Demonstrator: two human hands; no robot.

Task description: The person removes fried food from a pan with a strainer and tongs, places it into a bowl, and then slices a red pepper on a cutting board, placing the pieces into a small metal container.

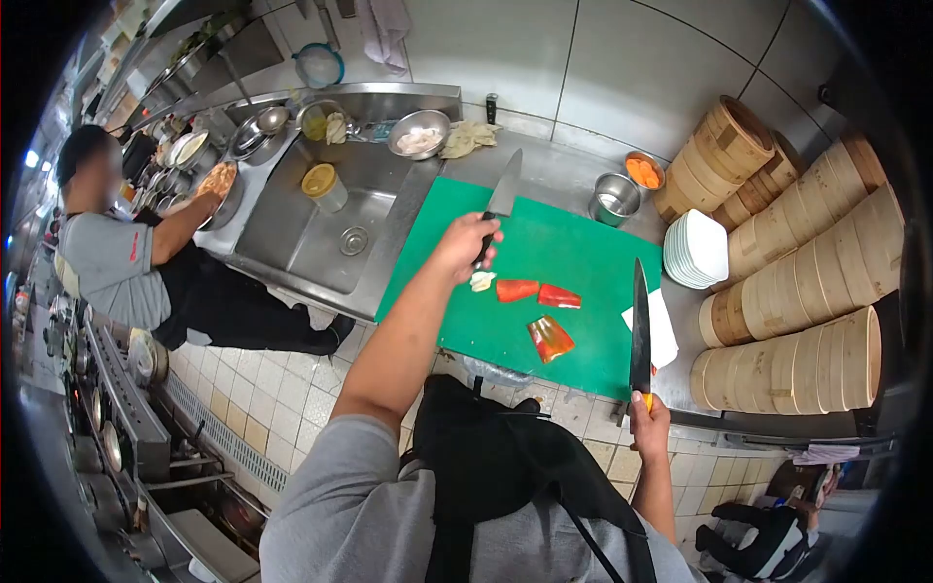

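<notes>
My left hand (pixel 468 245) is closed round the black handle of a wide-bladed kitchen knife (pixel 506 185), its tip pointing away from me over the far left of the green cutting board (pixel 593 233). In my right hand (pixel 649 428) is a second, longer knife (pixel 639 325) with a yellow handle, held upright in view along the board's right edge. Red pepper pieces (pixel 517 291) lie on the board between the hands, with a larger red-orange pepper piece (pixel 551 339) nearer me. Small white pieces (pixel 482 281) sit just below my left hand.
Left of the board is a steel sink (pixel 292 248) holding a yellow-lidded tub (pixel 324 187). Bamboo steamers (pixel 787 360), stacked white dishes (pixel 696 250), a steel pot (pixel 614 200) and a bowl of orange slices (pixel 642 172) stand right. A co-worker (pixel 126 243) reaches into a bowl at far left.
</notes>
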